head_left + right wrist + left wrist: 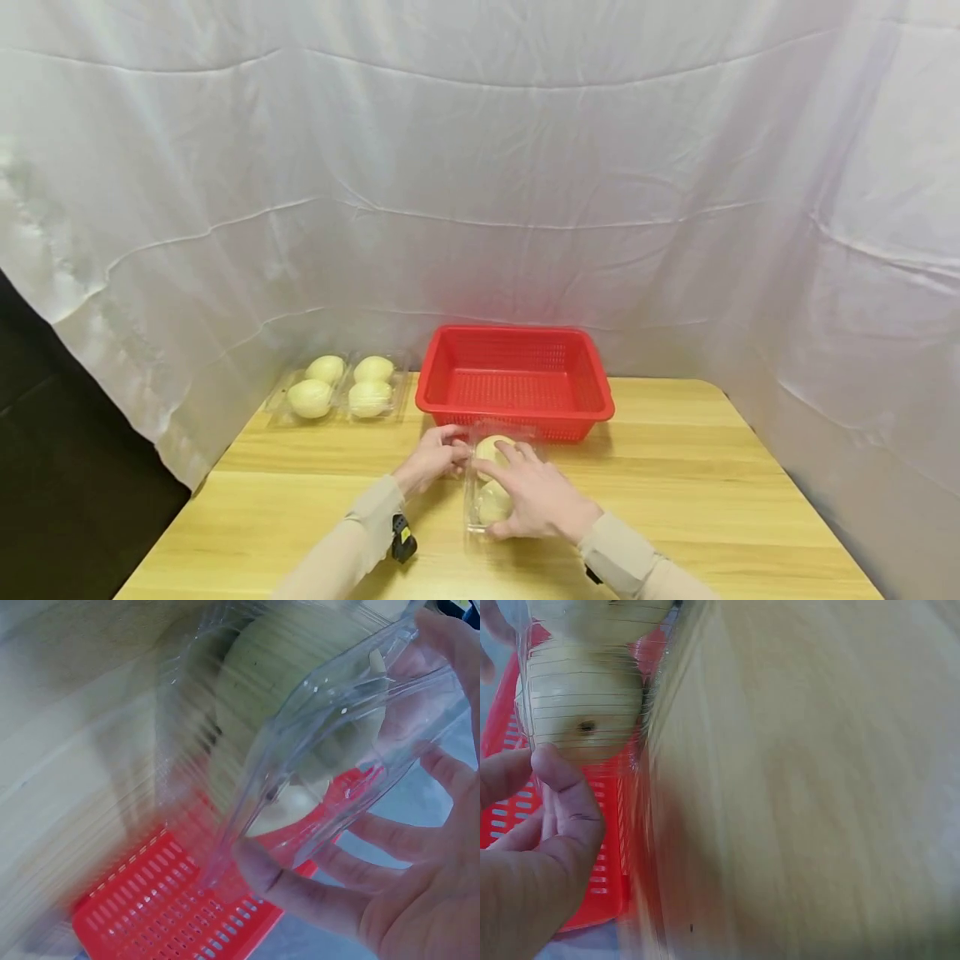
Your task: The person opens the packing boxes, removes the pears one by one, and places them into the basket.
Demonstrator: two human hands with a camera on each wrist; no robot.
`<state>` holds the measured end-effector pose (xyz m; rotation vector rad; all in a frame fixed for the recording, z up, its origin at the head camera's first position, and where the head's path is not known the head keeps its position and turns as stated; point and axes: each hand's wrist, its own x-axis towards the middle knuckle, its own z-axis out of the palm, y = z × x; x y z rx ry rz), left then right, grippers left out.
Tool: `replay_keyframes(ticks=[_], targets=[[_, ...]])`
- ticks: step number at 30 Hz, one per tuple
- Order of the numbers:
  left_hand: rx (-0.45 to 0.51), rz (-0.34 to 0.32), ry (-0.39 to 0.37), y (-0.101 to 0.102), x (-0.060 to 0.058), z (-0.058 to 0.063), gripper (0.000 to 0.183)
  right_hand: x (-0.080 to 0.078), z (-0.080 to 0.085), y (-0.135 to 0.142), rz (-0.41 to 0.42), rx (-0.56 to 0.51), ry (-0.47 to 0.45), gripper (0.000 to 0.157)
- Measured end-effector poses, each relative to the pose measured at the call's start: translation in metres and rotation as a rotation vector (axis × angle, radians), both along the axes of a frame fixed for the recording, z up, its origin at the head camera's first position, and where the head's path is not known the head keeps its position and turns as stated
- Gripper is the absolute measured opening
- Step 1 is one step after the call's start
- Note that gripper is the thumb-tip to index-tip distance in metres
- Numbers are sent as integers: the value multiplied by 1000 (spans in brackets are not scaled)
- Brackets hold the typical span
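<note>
Just in front of the perforated red basket point(516, 417), a clear clamshell pack point(484, 478) holds two pale-yellow fruits point(494, 504), its edge pinched by the left hand point(432, 459), with the right hand point(540, 497) across it, fingers spread.

left wristband point(377, 502) pale beige — black device point(402, 546), yellow mark point(406, 533) | right wristband point(618, 552) pale beige — black piece point(593, 575)

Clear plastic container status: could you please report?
Left hand pinches container edge; right hand spread over it; two pale-yellow round fruits inside; red rectangular plastic basket behind.
</note>
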<state>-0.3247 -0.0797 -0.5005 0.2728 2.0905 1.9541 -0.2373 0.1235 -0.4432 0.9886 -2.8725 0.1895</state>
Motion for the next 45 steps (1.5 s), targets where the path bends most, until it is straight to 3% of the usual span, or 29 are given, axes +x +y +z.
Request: replay_keyframes(ticks=[7, 16, 20, 25, 31, 38, 45], targets=[[-21, 11, 31, -5, 1, 2, 37, 5, 5, 13, 51, -105, -42, 83], [44, 22, -41, -7, 5, 2, 35, 7, 0, 41, 87, -340, -108, 84], [60, 39, -63, -8, 5, 1, 35, 9, 1, 52, 157, -486, -208, 63], [65, 44, -79, -8, 8, 4, 35, 13, 10, 58, 131, -613, -350, 37], [51, 47, -85, -8, 8, 2, 34, 16, 21, 70, 105, -666, -386, 43], [40, 52, -72, -6, 6, 2, 30, 19, 31, 99, 91, -682, -606, 53], [40, 77, -70, -3, 5, 3, 23, 20, 37, 134, 109, -685, -631, 52]])
